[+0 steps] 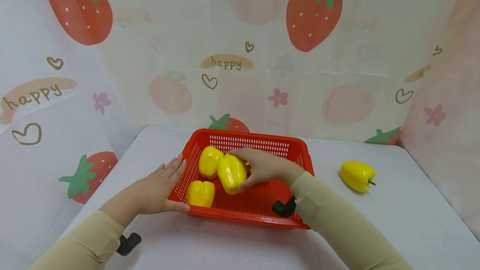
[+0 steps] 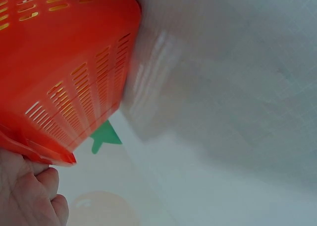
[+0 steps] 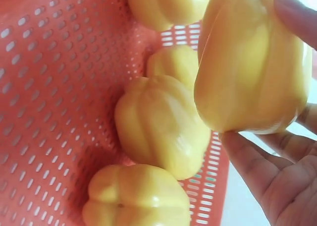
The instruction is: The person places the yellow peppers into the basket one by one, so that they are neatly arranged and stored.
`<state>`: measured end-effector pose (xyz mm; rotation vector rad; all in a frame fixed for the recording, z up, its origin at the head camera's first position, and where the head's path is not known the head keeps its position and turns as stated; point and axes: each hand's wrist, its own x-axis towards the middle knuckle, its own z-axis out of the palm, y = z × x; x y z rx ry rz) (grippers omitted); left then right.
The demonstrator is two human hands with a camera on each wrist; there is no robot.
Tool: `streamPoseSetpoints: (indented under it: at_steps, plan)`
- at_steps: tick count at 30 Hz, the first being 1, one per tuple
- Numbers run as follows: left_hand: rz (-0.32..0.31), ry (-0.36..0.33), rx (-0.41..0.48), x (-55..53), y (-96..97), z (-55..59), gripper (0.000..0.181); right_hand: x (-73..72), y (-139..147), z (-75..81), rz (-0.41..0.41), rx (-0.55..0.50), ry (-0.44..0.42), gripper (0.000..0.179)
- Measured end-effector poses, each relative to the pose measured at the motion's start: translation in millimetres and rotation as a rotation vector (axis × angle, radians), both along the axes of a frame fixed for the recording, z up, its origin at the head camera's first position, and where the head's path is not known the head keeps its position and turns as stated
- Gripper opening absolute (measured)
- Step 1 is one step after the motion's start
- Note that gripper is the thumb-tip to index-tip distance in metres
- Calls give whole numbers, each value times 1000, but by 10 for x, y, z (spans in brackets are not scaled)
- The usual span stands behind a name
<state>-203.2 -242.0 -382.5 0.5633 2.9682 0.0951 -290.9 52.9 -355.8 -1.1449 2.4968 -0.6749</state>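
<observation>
My right hand (image 1: 264, 165) grips a yellow bell pepper (image 1: 231, 175) inside the red basket (image 1: 258, 219), fingers over its far end and thumb on the near side. In the right wrist view the held pepper (image 3: 250, 67) shows large between thumb and fingers, with other yellow peppers (image 3: 161, 127) beyond it. One pepper (image 1: 210, 161) stands at the basket's back left and another (image 1: 200, 194) at its front left. My left hand (image 1: 159, 188) rests on the basket's left rim, fingers extended along it and thumb by the front corner.
Another yellow pepper (image 1: 357, 176) with a dark stem lies on the white tabletop (image 1: 401, 211), right of the basket. Behind the table hangs a pale cloth (image 1: 322, 70) printed with strawberries. Black wrist pieces (image 1: 128, 243) stick out below the sleeves.
</observation>
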Motion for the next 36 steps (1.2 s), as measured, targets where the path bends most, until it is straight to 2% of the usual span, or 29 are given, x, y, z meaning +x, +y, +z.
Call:
streamPoseSetpoints:
  at_steps: [6, 14, 21, 26, 36]
  plan:
    - [0, -4, 3, 7, 5, 11, 120, 0, -38, -49, 20, 44, 10, 88]
    - [3, -5, 6, 4, 9, 10, 121, 21, -51, -81, 58, 90, -46, 85]
    - [5, -6, 3, 5, 9, 3, 121, 24, -71, -112, 75, 142, -154, 79]
    - [5, -11, 7, -1, 6, 5, 121, 14, -79, -153, 57, 177, -208, 76]
    - [8, -1, 7, 4, 8, 2, 122, -38, -78, -222, 62, 188, -205, 75]
